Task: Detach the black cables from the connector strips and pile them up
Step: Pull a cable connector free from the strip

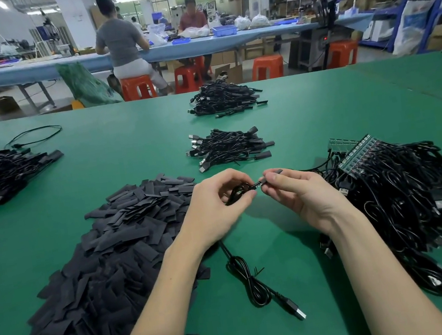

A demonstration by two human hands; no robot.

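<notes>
Left hand pinches a black cable near one end; right hand pinches a small dark piece at the cable tip. Cable trails toward the wrists, USB plug on the green table. Flat black strips heaped left of the hands; tangled cables on connector strips to the right.

Black cable pinched between two hands.
Its USB plug lies near; connector strips top the right heap.
</notes>
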